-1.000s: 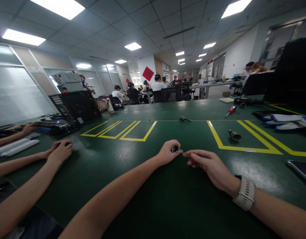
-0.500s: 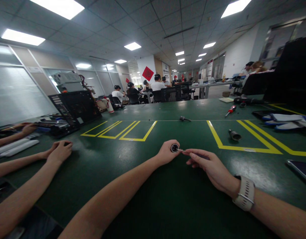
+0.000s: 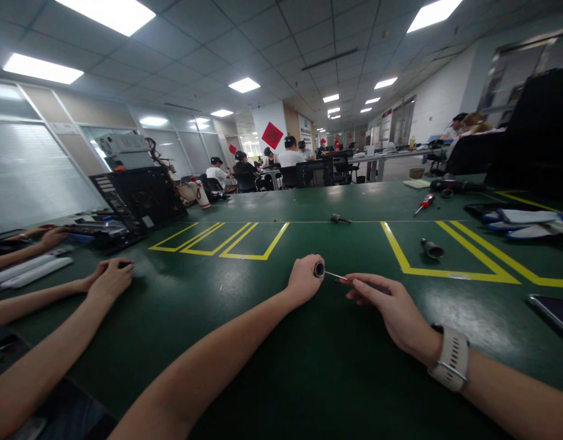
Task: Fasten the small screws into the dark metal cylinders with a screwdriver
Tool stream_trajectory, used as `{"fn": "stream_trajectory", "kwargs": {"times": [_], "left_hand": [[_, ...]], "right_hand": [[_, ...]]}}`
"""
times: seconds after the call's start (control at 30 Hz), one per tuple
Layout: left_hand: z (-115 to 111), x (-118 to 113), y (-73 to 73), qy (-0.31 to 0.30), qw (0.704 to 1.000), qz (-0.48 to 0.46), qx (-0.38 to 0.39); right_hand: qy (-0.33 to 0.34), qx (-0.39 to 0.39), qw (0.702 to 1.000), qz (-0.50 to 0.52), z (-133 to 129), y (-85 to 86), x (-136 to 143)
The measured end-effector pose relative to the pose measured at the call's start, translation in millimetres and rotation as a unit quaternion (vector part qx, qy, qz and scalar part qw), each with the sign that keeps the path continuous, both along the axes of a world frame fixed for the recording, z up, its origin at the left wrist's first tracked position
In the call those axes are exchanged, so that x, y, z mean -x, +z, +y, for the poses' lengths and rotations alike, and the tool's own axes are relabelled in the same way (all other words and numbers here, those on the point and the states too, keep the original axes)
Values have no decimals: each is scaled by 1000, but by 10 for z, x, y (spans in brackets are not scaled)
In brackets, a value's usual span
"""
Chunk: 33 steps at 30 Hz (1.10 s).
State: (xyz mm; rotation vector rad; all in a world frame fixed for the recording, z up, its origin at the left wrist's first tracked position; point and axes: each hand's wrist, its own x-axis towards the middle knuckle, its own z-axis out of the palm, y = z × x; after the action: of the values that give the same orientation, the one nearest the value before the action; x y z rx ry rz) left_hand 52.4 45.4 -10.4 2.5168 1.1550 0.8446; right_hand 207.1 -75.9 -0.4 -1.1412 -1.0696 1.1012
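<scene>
a broad green table (image 3: 263, 366) fills the near view, and toward its left end a dark open computer case (image 3: 144, 195) leans beside a co-worker's clasped hands (image 3: 110, 280). blue-and-white gloves (image 3: 522, 223) lie at the far right. over the middle of the table, the person's left hand (image 3: 304, 278) has its fingers curled tightly around a hollow cylinder (image 3: 319, 269), open end facing the right hand (image 3: 386, 305), whose thumb and fingers pinch a slim tool (image 3: 335, 276). a similar metal part (image 3: 432, 249) lies on its side within yellow tape. the cylinder looks like rigid metal, probably dense for its size yet light enough for one hand; its round wall may roll or slip, so a wrap around the outside, leaving the mouth free, seems the soundest hold. the tool's shaft looks stiff but thin, likely easy to bend under side load, and best held by its darker handle end. its tip meets the cylinder's rim in view; whether it sits inside cannot be told. beneath the shaft shows a tiny dark speck (image 3: 337, 281), too small to identify.
</scene>
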Motion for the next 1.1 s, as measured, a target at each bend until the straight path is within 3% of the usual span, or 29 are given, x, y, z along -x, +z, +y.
{"fn": "stream_trajectory", "kwargs": {"times": [0.63,1.1], "left_hand": [[-94,-32,60,-30,983,142,-110],[-97,-27,65,-32,987,128,-94]], "right_hand": [[19,-15,993,-118,53,-104,-21],[-49,-8,991,-123,13,-47,-28]]}}
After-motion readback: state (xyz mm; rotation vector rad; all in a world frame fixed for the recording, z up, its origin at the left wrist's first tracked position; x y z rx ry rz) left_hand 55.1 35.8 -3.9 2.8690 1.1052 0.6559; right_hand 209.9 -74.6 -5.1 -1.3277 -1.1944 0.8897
